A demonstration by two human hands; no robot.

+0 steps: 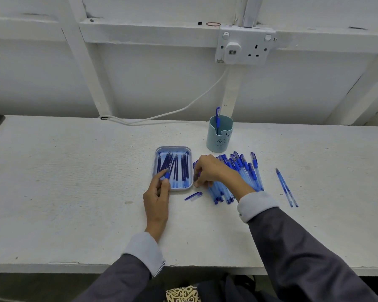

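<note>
Rough white desk (74, 192), white panelled wall (151, 83) behind. Left hand (156, 197) pinching a blue pen piece (167, 175) over the rounded plastic tray (156, 155) of refills (179, 166); right hand (210, 168) curled on a dark bit (197, 175) beside the pen pile (247, 168).

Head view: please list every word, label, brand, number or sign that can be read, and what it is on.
No text here can be read.
On the pen cup: only a drawn face, no letters.
On the pens: any barrel print is too small to read.
On the wall socket: a small mark at the lower left corner, too blurred to read.
</note>
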